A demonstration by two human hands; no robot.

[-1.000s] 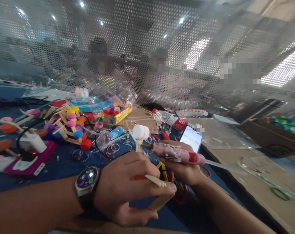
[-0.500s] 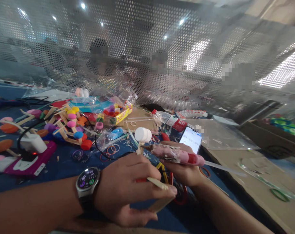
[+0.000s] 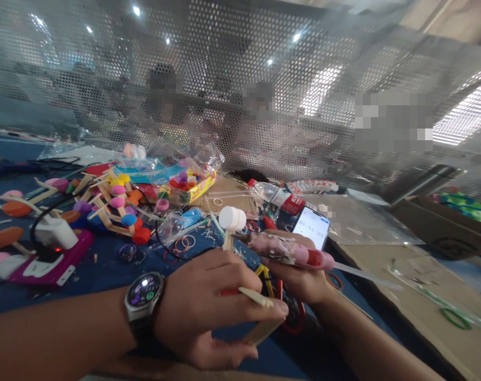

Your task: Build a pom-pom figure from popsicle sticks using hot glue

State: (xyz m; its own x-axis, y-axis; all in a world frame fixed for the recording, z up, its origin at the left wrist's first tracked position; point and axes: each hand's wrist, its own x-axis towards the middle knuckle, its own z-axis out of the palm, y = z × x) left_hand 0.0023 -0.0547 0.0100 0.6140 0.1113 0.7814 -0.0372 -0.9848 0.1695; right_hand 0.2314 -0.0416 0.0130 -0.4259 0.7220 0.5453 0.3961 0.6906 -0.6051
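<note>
My left hand, with a watch at its wrist, is closed around a small structure of wooden sticks. White bottle caps, set side by side, top the upright end of the structure beyond my knuckles. My right hand grips a pink hot glue gun from below. A translucent glue stick sticks out of its back. The gun's dark nozzle points left, close under the caps at the top of the wooden stick; whether it touches cannot be made out. My palm hides part of the structure.
Stick-and-cap pieces lie heaped at left, behind a magenta power strip with a white plug and cables. A lit phone, a plastic bottle and scissors surround my right hand. Cardboard covers the right side.
Both hands stay almost still. The glue gun's nozzle has shifted very slightly to the right of the stick beneath the white caps.
</note>
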